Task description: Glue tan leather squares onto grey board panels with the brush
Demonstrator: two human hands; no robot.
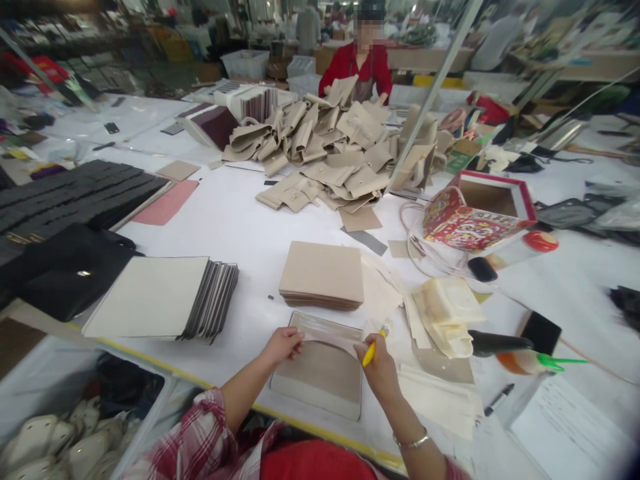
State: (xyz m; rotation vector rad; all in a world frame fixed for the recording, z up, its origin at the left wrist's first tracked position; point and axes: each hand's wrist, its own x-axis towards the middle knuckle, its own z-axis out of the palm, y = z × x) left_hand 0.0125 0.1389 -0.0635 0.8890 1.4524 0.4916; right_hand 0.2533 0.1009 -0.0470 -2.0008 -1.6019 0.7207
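A beige panel [325,390] with a dark rim and a curved upper edge lies flat on the table in front of me. My left hand [289,345] is closed at its upper left, pinching the end of a pale thin strip [327,345] that runs across the panel. At the panel's upper right, my right hand [381,367] is closed around a small yellow-handled brush [370,353]. Its pale tip points up and away from me. The fingertips of that hand are near the strip's other end; whether they grip it too I cannot tell.
Just beyond lies a stack of beige boards [323,270]; left of it, dark-edged grey panels [150,293]. Folded beige pieces [325,153] heap up before a co-worker in red [345,67]. At right are cream cloth [447,310], a glue bottle [523,362] and a patterned box [475,213].
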